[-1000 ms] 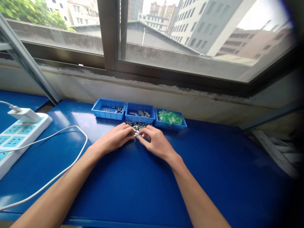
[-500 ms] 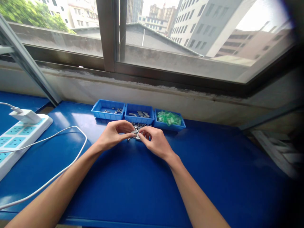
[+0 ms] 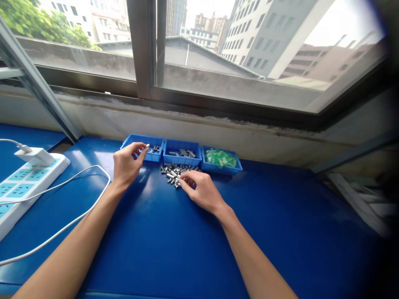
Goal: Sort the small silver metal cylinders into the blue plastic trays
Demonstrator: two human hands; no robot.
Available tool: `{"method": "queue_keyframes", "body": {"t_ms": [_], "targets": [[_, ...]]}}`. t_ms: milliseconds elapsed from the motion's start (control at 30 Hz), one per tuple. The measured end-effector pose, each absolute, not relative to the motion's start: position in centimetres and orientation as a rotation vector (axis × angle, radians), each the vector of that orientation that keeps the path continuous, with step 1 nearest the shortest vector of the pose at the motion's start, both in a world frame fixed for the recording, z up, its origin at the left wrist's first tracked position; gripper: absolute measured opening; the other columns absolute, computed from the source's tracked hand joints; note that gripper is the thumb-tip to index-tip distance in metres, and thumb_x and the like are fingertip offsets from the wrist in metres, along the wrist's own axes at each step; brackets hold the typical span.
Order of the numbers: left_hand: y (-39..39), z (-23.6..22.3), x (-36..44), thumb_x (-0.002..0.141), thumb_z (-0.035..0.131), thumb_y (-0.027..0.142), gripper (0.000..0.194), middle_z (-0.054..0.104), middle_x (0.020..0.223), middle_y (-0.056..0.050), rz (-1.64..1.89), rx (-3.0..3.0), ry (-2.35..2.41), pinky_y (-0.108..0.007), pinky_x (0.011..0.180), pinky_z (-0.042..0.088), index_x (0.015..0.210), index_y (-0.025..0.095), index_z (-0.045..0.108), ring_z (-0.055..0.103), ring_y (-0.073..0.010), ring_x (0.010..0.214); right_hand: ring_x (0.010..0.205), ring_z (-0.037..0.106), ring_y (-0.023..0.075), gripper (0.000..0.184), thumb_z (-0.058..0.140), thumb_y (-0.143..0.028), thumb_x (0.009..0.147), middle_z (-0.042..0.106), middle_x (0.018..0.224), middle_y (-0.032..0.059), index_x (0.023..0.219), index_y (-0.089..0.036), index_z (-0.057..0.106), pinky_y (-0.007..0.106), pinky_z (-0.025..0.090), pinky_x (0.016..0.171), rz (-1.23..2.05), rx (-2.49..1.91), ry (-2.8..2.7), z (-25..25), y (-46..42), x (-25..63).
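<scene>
Stubby metal pieces (image 3: 173,176) lie heaped at ten o'clock from the right hand (image 3: 204,189), its grip unclear; the left hand (image 3: 127,164) has fingers clamped on a silvery piece (image 3: 147,145).

This looks like a workshop: a blue worktop (image 3: 162,245) beneath a window (image 3: 144,54) carries parts bins (image 3: 181,160), a heap of small metal pieces (image 3: 172,174) and a power strip (image 3: 29,182).
</scene>
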State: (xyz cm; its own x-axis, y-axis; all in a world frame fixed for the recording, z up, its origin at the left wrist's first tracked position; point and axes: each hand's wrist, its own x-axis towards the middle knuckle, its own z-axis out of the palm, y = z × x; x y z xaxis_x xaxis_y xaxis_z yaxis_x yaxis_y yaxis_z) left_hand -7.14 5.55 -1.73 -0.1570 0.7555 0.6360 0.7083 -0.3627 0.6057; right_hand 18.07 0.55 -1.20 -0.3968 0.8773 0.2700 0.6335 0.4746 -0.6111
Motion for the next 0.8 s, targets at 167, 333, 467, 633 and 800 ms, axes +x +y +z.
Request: {"method": "queue_keyframes", "body": {"t_ms": [167, 333, 467, 633, 800], "targets": [[5.9, -2.3, -7.9, 0.089, 0.063, 0.037, 0.021, 0.075, 0.082, -0.002, 1.497, 2.066, 1.778, -0.026, 0.065, 0.049, 0.092, 0.019, 0.073, 0.064, -0.0132, 0.062, 0.067, 0.059, 0.0146, 0.012, 0.057, -0.026, 0.094, 0.069, 0.081, 0.0016, 0.090, -0.021, 0.067, 0.027, 0.045, 0.066, 0.562, -1.245, -2.153, -1.3, 0.6, 18.2], [6.0, -2.8, -7.8, 0.091, 0.060, 0.040, 0.026, 0.076, 0.089, -0.004, 1.462, 2.075, 1.755, -0.027, 0.067, 0.052, 0.099, 0.019, 0.073, 0.067, -0.0151, 0.064, 0.067, 0.059, 0.0144, 0.010, 0.058, -0.024, 0.093, 0.069, 0.081, 0.0014, 0.091, -0.022, 0.067, 0.027, 0.045, 0.067, 0.561, -1.250, -2.161, -1.4, 0.6, 18.4], [6.1, -3.1, -7.9, 0.091, 0.058, 0.039, 0.029, 0.077, 0.087, -0.005, 1.395, 2.093, 1.793, -0.029, 0.071, 0.054, 0.105, 0.018, 0.073, 0.069, -0.0172, 0.065, 0.064, 0.057, 0.0130, 0.006, 0.063, -0.023, 0.088, 0.068, 0.082, 0.0012, 0.092, -0.021, 0.068, 0.026, 0.045, 0.065, 0.584, -1.219, -2.213, -1.4, 0.7, 18.7], [5.9, -2.8, -8.0, 0.091, 0.058, 0.037, 0.026, 0.076, 0.083, -0.004, 1.338, 2.062, 1.819, -0.026, 0.073, 0.054, 0.097, 0.018, 0.074, 0.069, -0.0163, 0.065, 0.063, 0.056, 0.0127, 0.005, 0.064, -0.023, 0.087, 0.067, 0.082, 0.0016, 0.091, -0.021, 0.068, 0.026, 0.045, 0.064, 0.559, -1.213, -2.234, -1.3, 0.7, 18.9], [6.3, -2.4, -8.2, 0.090, 0.057, 0.035, 0.028, 0.077, 0.088, -0.004, 1.336, 2.022, 1.805, -0.026, 0.071, 0.054, 0.102, 0.018, 0.074, 0.069, -0.0154, 0.065, 0.065, 0.058, 0.0136, 0.007, 0.062, -0.023, 0.089, 0.068, 0.084, 0.0024, 0.092, -0.022, 0.068, 0.027, 0.046, 0.066, 0.566, -1.222, -2.223, -1.3, 0.7, 18.8]]}}
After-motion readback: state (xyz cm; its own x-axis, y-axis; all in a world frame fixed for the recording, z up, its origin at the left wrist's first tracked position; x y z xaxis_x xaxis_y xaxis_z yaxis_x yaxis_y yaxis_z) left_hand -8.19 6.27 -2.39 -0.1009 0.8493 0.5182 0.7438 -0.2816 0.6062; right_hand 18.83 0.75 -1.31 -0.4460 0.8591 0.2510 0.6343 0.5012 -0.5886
